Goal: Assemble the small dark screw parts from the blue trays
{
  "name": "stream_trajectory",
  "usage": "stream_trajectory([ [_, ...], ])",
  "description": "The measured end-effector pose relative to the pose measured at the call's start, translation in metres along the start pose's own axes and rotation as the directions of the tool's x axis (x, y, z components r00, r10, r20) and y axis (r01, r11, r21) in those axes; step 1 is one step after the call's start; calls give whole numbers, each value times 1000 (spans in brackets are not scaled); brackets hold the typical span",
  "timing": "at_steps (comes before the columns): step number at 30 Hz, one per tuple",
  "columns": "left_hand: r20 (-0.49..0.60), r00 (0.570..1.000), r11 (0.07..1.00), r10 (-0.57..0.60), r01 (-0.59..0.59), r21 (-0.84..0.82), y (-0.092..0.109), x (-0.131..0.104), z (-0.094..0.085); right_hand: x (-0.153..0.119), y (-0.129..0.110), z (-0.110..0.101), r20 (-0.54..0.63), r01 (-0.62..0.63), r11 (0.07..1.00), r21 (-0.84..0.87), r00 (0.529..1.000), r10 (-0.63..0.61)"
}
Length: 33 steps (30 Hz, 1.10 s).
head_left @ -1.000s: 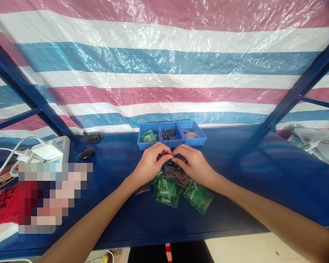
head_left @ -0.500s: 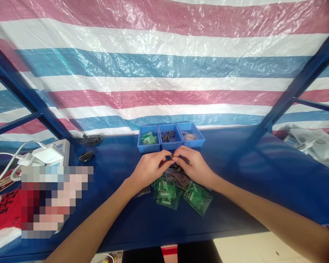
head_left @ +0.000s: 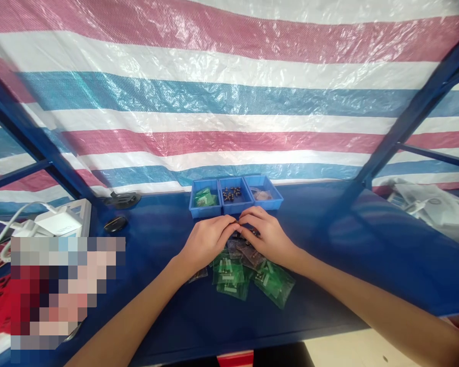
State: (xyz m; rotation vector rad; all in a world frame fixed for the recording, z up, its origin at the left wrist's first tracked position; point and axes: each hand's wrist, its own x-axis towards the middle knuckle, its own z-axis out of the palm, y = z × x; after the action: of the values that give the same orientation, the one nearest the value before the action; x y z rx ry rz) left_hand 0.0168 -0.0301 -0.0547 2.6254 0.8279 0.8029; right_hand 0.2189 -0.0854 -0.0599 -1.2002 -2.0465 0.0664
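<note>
Head view: left hand [head_left: 207,240] and right hand [head_left: 266,234] meet, grip unclear, near three blue bins [head_left: 235,207].

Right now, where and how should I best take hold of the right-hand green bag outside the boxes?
Probably pinch the green bag by its near corner, coming from the table's front side. It lies slanted, this corner pointing away from the other green bags, while its far end sits near the right hand.
</note>
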Motion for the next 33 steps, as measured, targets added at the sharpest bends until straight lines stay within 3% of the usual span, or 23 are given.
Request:
stream_trajectory([
  [13,61,998,995,-31,37,-96,4,0,-3,-2,-10,-3,-72,81,996,42,994,-78],
  [18,7,1000,998,-10,11,-68,2,-1,-5,2,-7,-7,-75,-1,993,118,997,9],
  [22,-62,997,999,37,-38,-5,-2,-2,-5,4,-2,-8,-8,-68,970,233,997,72],
  [27,-50,989,990,139,-137,42,-1,-3,-3,5,0,-7,81,-120,951,286,992,101],
  [33,-15,994,994,109,-108,11,-1,-2,-1,6,0,-7,92,-143,935,325,989,119],
])
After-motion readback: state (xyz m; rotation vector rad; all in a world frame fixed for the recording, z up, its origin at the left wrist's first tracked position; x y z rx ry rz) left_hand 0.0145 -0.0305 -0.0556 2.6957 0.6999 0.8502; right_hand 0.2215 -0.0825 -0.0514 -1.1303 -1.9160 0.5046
